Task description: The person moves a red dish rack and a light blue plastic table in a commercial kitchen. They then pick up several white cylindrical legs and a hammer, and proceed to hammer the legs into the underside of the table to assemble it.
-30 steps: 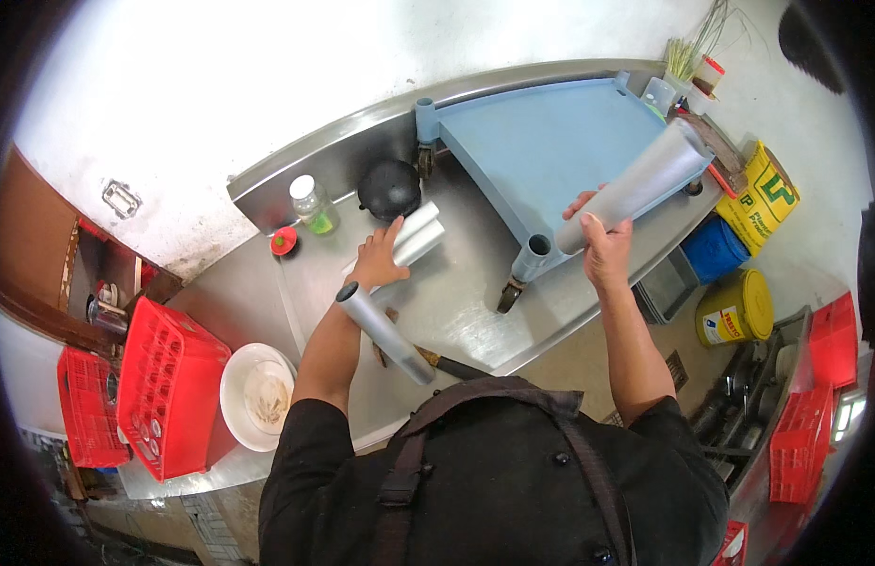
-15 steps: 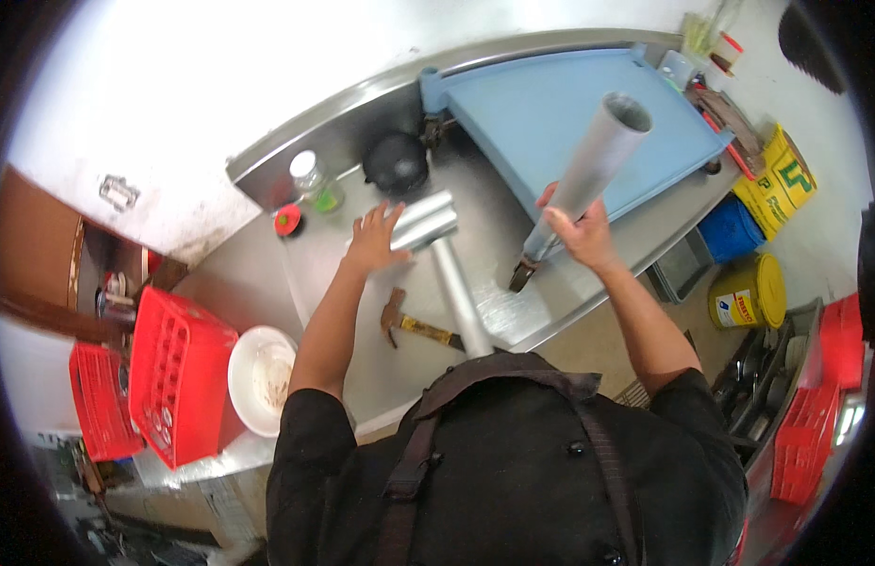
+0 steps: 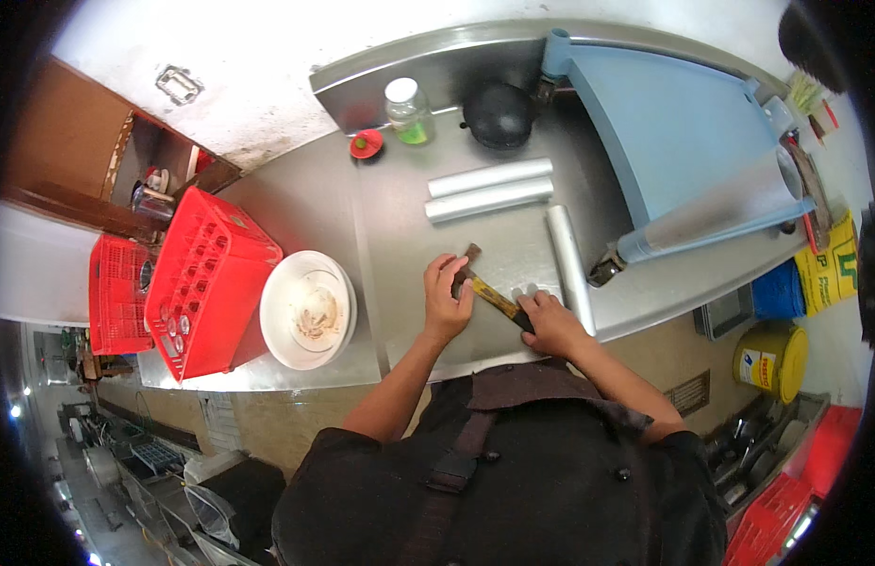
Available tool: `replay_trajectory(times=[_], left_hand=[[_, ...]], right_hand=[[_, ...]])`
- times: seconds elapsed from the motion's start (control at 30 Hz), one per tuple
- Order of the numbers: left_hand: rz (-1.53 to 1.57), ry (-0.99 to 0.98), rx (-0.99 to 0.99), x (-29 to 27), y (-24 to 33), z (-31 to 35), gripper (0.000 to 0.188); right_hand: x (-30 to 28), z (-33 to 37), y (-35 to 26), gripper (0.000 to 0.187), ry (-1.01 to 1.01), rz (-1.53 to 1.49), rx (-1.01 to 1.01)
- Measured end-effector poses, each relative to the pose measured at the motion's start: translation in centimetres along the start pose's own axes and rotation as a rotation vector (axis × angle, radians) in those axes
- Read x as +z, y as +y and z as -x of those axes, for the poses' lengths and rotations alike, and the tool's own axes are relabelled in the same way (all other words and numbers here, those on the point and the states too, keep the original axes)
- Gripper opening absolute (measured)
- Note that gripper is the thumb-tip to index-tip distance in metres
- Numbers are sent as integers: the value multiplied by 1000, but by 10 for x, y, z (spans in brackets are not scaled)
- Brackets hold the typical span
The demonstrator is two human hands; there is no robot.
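A hammer (image 3: pixel 495 300) with a yellow-and-black handle lies at a slant on the steel counter in front of me. My left hand (image 3: pixel 448 307) curls its fingers at the hammer's neck, close to the head. Over the dark end of the handle, my right hand (image 3: pixel 556 326) has its fingers closed. Beyond my hands lie two silver tubes (image 3: pixel 490 191) side by side; a third silver tube (image 3: pixel 571 269) lies just right of my right hand. At the right, a wider grey tube (image 3: pixel 720 205) is fitted at a caster leg of a light-blue plastic cart part (image 3: pixel 671 121).
The steel counter (image 3: pixel 400 274) also holds a white bowl (image 3: pixel 348 325), a red crate (image 3: pixel 206 283), a lidded jar (image 3: pixel 409 118), a red lid (image 3: pixel 366 143) and a black round pot (image 3: pixel 499 115). A yellow bucket (image 3: pixel 772 360) stands right, below the counter edge.
My right hand has let go of the wide tube and moved to the hammer handle. My left hand has left the silver tubes for the hammer's neck. The whole view has shifted.
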State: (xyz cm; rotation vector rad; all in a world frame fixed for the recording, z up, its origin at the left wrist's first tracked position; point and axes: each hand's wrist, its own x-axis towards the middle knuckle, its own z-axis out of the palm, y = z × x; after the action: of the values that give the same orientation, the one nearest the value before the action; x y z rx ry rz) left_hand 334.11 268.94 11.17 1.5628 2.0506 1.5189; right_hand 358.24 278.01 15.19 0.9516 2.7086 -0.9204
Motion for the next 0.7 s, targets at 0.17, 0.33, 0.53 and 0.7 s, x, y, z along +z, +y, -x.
replay_trajectory(times=[0.17, 0.33, 0.53, 0.7], left_hand=[[34, 195, -194, -34, -26, -42, 49], [191, 350, -200, -43, -29, -66, 42], [421, -24, 45, 23, 77, -84, 45], [505, -357, 453, 70, 253, -158, 67]], right_hand=[[-7, -15, -22, 59, -4, -208, 42], [-81, 57, -24, 27, 68, -888, -21], [-152, 173, -5, 25, 858, -1153, -421], [-280, 249, 6, 34, 1108, -400, -17]])
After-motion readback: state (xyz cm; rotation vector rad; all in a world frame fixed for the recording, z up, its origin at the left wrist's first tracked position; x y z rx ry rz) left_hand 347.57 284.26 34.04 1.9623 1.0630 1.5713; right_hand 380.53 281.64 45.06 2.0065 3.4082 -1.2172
